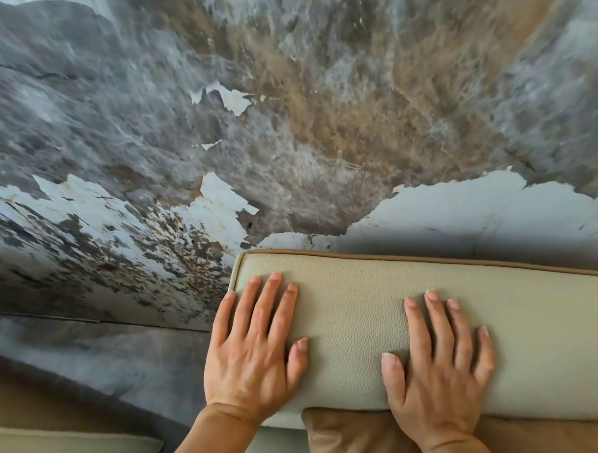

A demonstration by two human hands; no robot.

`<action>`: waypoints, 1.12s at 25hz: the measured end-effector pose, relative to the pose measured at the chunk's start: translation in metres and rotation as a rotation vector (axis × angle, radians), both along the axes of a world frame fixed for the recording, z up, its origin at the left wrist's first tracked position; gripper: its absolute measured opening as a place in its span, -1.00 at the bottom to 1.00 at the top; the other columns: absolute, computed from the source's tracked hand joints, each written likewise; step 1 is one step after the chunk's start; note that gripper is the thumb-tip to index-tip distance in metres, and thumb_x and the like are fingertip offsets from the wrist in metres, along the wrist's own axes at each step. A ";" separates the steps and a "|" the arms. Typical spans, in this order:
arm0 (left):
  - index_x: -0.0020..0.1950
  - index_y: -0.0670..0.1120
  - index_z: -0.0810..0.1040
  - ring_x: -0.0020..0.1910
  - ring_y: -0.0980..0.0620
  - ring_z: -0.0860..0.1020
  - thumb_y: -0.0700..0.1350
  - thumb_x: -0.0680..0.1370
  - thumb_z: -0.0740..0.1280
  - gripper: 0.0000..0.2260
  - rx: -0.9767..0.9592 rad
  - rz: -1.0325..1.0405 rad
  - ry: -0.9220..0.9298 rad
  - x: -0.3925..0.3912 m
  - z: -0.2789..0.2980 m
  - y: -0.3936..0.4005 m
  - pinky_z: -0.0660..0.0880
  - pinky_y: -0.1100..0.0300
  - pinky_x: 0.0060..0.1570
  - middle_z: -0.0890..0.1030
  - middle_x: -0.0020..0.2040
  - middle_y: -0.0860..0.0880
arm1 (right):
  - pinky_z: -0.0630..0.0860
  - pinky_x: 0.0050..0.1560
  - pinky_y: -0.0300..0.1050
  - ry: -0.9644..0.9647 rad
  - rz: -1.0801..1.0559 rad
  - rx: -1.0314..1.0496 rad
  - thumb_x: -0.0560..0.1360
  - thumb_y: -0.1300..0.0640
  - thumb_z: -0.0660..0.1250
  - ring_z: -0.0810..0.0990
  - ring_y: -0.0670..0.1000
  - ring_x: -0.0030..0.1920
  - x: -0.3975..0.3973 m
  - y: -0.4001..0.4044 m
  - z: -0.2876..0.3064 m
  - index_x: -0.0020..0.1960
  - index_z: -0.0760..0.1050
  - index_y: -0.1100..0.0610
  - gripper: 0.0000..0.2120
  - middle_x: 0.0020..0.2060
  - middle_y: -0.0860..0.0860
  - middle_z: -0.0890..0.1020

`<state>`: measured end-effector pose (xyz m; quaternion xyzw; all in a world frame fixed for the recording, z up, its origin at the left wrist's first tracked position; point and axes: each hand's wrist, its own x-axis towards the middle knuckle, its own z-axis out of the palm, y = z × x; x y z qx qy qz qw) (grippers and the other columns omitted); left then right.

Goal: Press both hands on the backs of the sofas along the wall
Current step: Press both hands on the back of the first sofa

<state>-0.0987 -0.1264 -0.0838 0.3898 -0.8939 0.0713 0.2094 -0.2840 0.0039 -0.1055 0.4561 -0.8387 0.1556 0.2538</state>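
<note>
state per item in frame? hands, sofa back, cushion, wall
left hand: flat, fingers spread, palm down on sofa back
right hand: flat, fingers spread, palm down on sofa back
sofa back: both hands on top
brown cushion: tucked under sofa back
wall: paint peeling, stained

A peeling grey-brown wall (286, 124) rises above a tan cushion (351, 436) at the bottom edge.
</note>
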 end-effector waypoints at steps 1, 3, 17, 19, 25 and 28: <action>0.45 -0.09 0.37 0.45 -0.15 0.31 0.14 0.55 0.05 -0.46 0.003 -0.005 0.000 -0.005 0.000 -0.006 0.30 -0.19 0.34 0.38 0.46 -0.12 | 0.16 0.38 0.34 0.000 -0.006 0.003 0.54 -0.19 -0.06 0.31 0.22 0.43 -0.004 -0.005 0.000 0.47 0.28 0.11 -0.38 0.42 0.16 0.41; 0.46 -0.10 0.35 0.46 -0.14 0.29 0.13 0.56 0.03 -0.46 0.002 -0.021 0.004 -0.014 -0.001 -0.017 0.29 -0.18 0.36 0.37 0.47 -0.12 | 0.15 0.39 0.33 -0.009 -0.024 0.007 0.55 -0.19 -0.07 0.31 0.23 0.42 -0.012 -0.015 0.001 0.47 0.28 0.12 -0.38 0.42 0.17 0.41; 0.49 -0.16 0.27 0.48 -0.13 0.25 0.11 0.58 -0.02 -0.44 -0.003 -0.067 0.008 -0.053 -0.001 -0.059 0.25 -0.14 0.39 0.33 0.49 -0.15 | 0.00 0.47 0.25 -0.087 -0.051 0.033 0.54 -0.21 -0.10 0.20 0.16 0.50 -0.044 -0.050 0.000 0.54 0.10 0.07 -0.36 0.50 0.09 0.27; 0.50 -0.16 0.26 0.49 -0.12 0.24 0.11 0.58 -0.02 -0.44 -0.011 -0.071 -0.005 -0.055 -0.003 -0.063 0.23 -0.14 0.40 0.32 0.49 -0.15 | 0.00 0.47 0.25 -0.071 -0.053 0.031 0.54 -0.20 -0.11 0.21 0.16 0.49 -0.046 -0.053 -0.001 0.54 0.10 0.06 -0.37 0.49 0.10 0.31; 0.48 -0.14 0.29 0.47 -0.16 0.28 0.13 0.58 -0.01 -0.45 0.007 -0.076 -0.024 -0.057 -0.004 -0.064 0.24 -0.14 0.39 0.36 0.47 -0.15 | 0.01 0.47 0.26 -0.105 -0.054 0.044 0.56 -0.20 -0.12 0.23 0.17 0.48 -0.046 -0.053 0.001 0.51 0.18 0.08 -0.38 0.47 0.10 0.33; 0.47 -0.14 0.30 0.45 -0.17 0.29 0.13 0.58 0.00 -0.46 0.038 -0.090 -0.031 -0.055 -0.001 -0.064 0.21 -0.12 0.41 0.38 0.45 -0.16 | 0.05 0.47 0.27 -0.149 -0.078 0.097 0.56 -0.21 -0.13 0.24 0.16 0.48 -0.040 -0.051 0.009 0.49 0.23 0.09 -0.39 0.47 0.09 0.34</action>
